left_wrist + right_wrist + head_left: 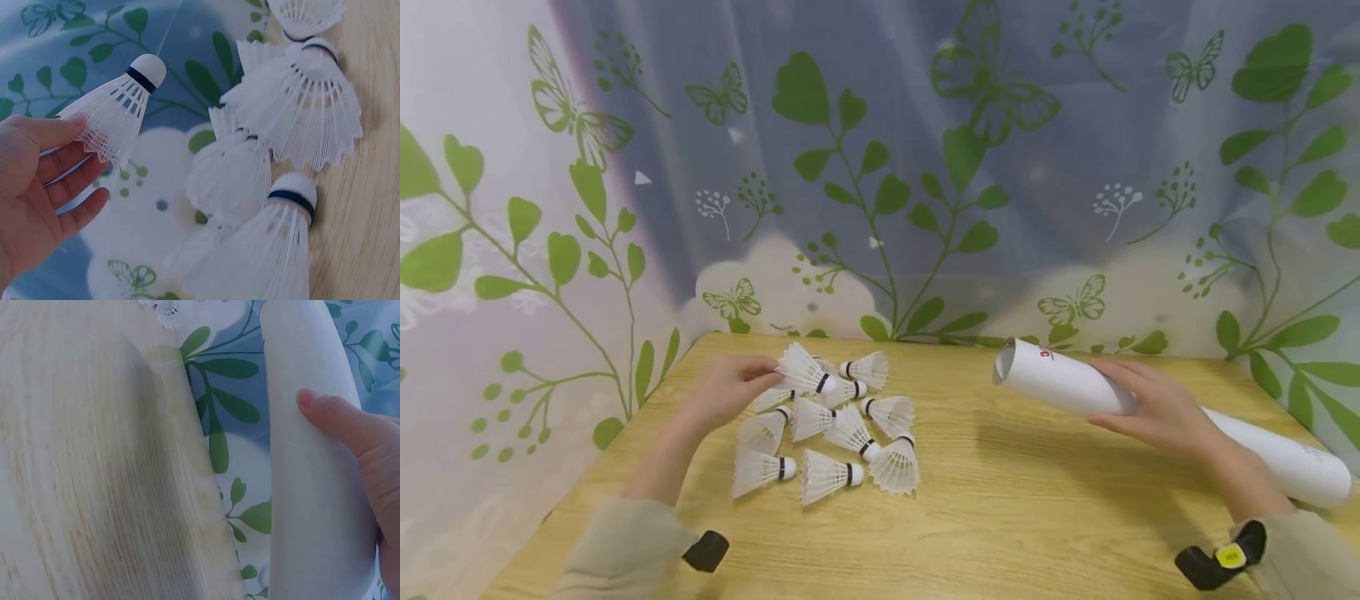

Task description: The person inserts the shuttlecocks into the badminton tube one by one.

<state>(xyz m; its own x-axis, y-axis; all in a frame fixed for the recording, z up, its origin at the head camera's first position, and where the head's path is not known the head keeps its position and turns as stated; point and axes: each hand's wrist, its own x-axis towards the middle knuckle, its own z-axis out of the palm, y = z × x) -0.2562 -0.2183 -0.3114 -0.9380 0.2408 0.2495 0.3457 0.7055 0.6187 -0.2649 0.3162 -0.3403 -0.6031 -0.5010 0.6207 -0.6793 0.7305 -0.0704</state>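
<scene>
My left hand pinches a white shuttlecock by its skirt edge, thumb on one side and fingers on the other. In the left wrist view its white cork with a dark band points away from the hand. Beneath and beside it, several more shuttlecocks lie in a loose cluster on the table. My right hand grips a long white tube around its middle. The tube's open end tilts up toward the shuttlecocks, with red print near the rim; its far end reaches the right side.
The wooden table runs back to a curtain printed with green leaves and butterflies. Another patterned sheet hangs along the left edge. Each wrist wears a black camera strap.
</scene>
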